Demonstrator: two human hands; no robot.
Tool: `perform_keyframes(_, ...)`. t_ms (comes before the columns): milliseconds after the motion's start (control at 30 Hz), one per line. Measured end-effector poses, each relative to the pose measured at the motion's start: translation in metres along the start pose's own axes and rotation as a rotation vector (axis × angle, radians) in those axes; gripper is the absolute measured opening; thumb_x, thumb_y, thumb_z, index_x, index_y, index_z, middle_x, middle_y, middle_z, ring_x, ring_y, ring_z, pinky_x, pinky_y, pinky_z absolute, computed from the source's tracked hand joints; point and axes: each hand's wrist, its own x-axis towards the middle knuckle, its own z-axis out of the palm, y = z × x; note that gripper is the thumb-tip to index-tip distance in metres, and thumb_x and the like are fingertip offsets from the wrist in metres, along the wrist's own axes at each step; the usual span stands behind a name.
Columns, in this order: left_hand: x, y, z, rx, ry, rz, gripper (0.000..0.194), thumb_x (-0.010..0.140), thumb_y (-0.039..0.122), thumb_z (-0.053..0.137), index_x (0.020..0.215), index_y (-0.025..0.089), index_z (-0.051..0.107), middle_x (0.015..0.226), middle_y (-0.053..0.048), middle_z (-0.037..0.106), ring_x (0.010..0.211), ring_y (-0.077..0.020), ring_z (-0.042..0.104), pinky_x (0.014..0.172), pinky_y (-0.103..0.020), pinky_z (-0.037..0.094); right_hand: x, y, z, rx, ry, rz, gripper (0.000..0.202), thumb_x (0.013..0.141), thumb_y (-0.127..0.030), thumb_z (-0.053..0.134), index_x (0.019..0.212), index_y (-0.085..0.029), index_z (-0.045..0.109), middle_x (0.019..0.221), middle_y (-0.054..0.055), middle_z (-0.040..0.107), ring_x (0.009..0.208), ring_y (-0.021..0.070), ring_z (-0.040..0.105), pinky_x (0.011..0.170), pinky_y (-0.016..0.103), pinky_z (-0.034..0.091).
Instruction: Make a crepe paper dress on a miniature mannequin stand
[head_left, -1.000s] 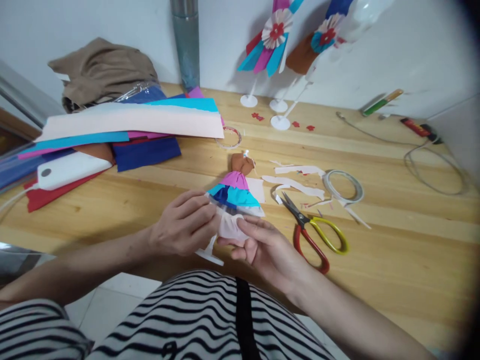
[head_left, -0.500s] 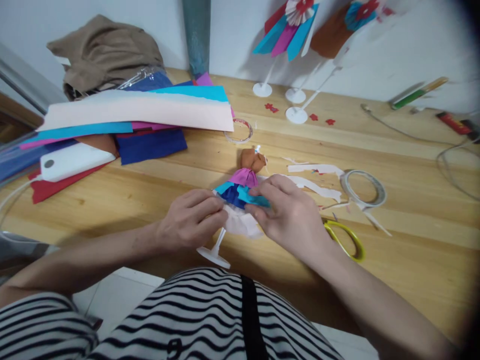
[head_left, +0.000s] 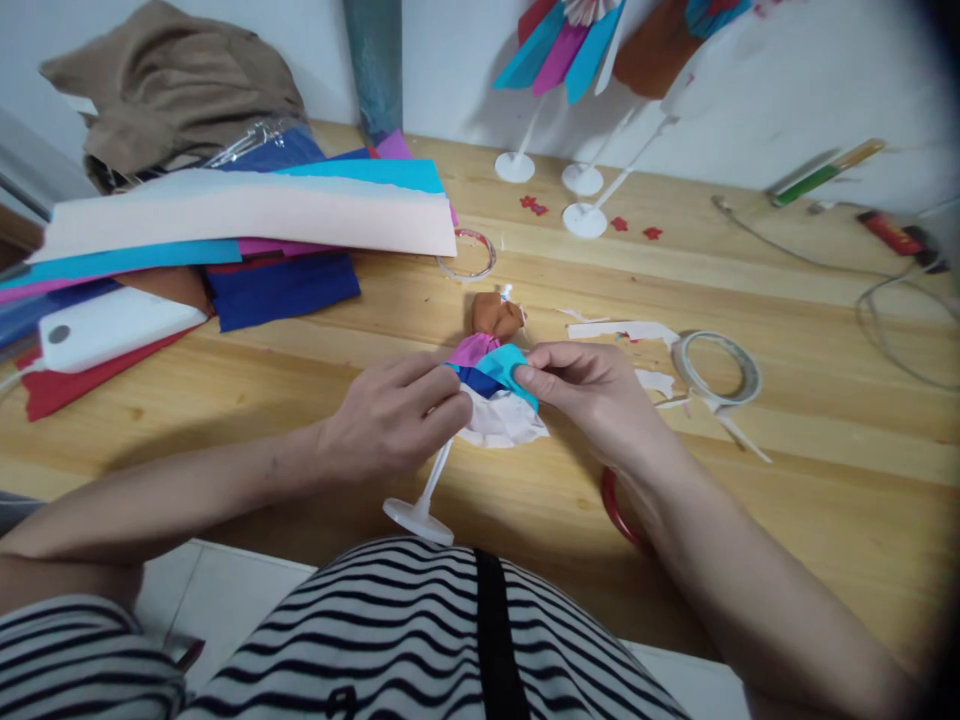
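Turquoise flap [head_left: 501, 364] higher, apparently in right hand [head_left: 600, 397]

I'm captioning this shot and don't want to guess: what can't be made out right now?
Head view throughout:
- What the left hand holds, if anything: hidden by its own fingers.
- White stand: stem disappears behind that hand.
- Red handle: the rest is behind the right forearm.
- Paper flower: cut by the top edge.
- Red-black item: any lettering is too blurred.

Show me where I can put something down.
Bare wood lies between the red flowers and tape roll, and between the cable and right forearm. Crowded: left rear, with stacked sheets and cloth; middle, with left hand, right hand and layered piece.
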Motion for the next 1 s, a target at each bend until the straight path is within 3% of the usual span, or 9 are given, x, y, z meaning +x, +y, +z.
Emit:
perform_keyframes(133,0.004,-0.002,0.004,-0.046,-0.049,-0.074,0.02,0.091,0.009,0.048,0.076,0.018,0.058,0.075,-0.002,0.065,0.07,-0.0136,0.056,0.063,-0.025,0.043,0.002,0.001,-0.001,-0.007,-0.006,-0.013,0.028,0.065,-0.045,0.085,0.06,-0.022,0.07,0.058,-0.001,0.062,0.053,0.0117,0.049,0.053,0.027,0.04)
perform_keyframes(367,0.004,-0.002,0.005,-0.212,-0.178,-0.404,0.016,0.089,0.014,0.049,0.08,0.018,0.062,0.077,-0.001,0.065,0.071,-0.0118,0.06,0.063,-0.022,0.044,0.002,0.004,-0.001,-0.042,0.008,-0.012,0.032,0.062,-0.047,0.086,0.061,-0.021,0.068,0.057,-0.002,0.058,0.054,0.0117,0.047,0.053,0.027,0.037)
perform_keyframes(567,0.003,-0.004,0.008,-0.269,-0.113,-0.379,0.015,0.087,0.01,0.05,0.082,0.017,0.062,0.079,-0.001,0.066,0.071,-0.0124,0.061,0.064,-0.024,0.045,0.0,0.01,-0.001,-0.145,-0.009,-0.182,0.03,0.073,-0.049,0.078,0.064,-0.022,0.066,0.06,-0.001,0.058,0.055,0.0134,0.048,0.052,0.029,0.039)
perform_keyframes(667,0.001,-0.004,0.009,-0.259,-0.061,-0.356,0.016,0.088,0.009,0.05,0.082,0.017,0.062,0.078,-0.001,0.067,0.069,-0.0121,0.06,0.062,-0.024,0.045,-0.002,0.007,-0.001,-0.258,-0.057,-0.283,0.023,0.083,-0.042,0.071,0.07,-0.022,0.067,0.066,0.0,0.062,0.058,0.0151,0.053,0.055,0.03,0.042)
perform_keyframes(833,-0.001,-0.004,0.011,-0.267,-0.088,-0.378,0.016,0.089,0.011,0.049,0.083,0.02,0.062,0.077,-0.001,0.066,0.068,-0.0128,0.06,0.061,-0.025,0.045,-0.005,-0.002,-0.002,-0.48,-0.149,-0.485,0.019,0.093,-0.031,0.059,0.081,-0.021,0.07,0.074,0.002,0.065,0.066,0.0161,0.058,0.06,0.03,0.047)
perform_keyframes(900,-0.001,-0.004,0.011,-0.268,-0.074,-0.37,0.016,0.088,0.01,0.049,0.083,0.02,0.061,0.076,-0.001,0.065,0.068,-0.0126,0.06,0.061,-0.025,0.045,-0.006,-0.002,-0.004,-0.567,-0.172,-0.548,0.024,0.097,-0.034,0.053,0.086,-0.021,0.07,0.079,0.004,0.065,0.07,0.017,0.06,0.063,0.031,0.048)
perform_keyframes(1000,0.0,-0.003,0.011,-0.257,-0.043,-0.349,0.015,0.087,0.008,0.051,0.084,0.018,0.061,0.075,0.0,0.065,0.067,-0.0118,0.06,0.061,-0.024,0.044,-0.011,-0.001,-0.004,-0.714,-0.19,-0.66,0.038,0.098,-0.051,0.047,0.099,-0.021,0.07,0.093,0.009,0.066,0.084,0.0218,0.063,0.071,0.037,0.052)
